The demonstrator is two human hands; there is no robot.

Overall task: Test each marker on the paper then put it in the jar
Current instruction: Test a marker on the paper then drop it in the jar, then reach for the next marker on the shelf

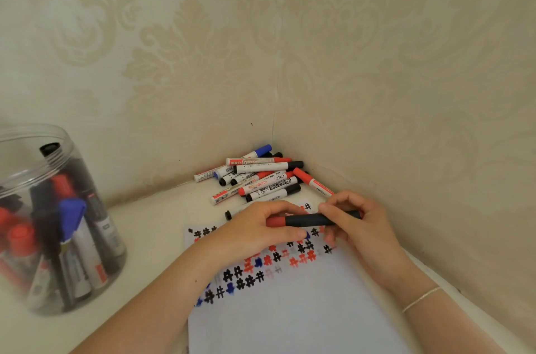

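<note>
Markers fill much of the clear plastic jar (55, 226) that stands lidless at the left on the white tabletop (145, 226), well apart from the hands. Inside it the markers stand on end and lean against one another: several with black caps, at least three with red caps (20, 234), and one with a blue cap (71, 216) near the front. One black cap (50, 148) reaches up to the threaded rim. The jar's near side is blurred, so an exact count is not possible.

One black-bodied marker (313, 220) with a red cap lies roughly level between the two hands, above the top of the paper (290, 310). The left hand (258, 227) has its fingers curled round the red cap end; the right hand (356, 223) pinches the black barrel near its other end. Both hands are thus clamped on the same marker, close together. A thin bracelet (422, 299) circles the right wrist.

The paper lies flat under the hands and bears rows of small hash-like marks (246, 281) in black, red and blue across its upper part; the lower part is blank.

A loose pile of markers (258, 176) lies in the corner where the two patterned walls (261, 34) meet, just beyond the paper. One more marker with a black end (228, 214) lies alone beside the left hand, mostly hidden by it.
</note>
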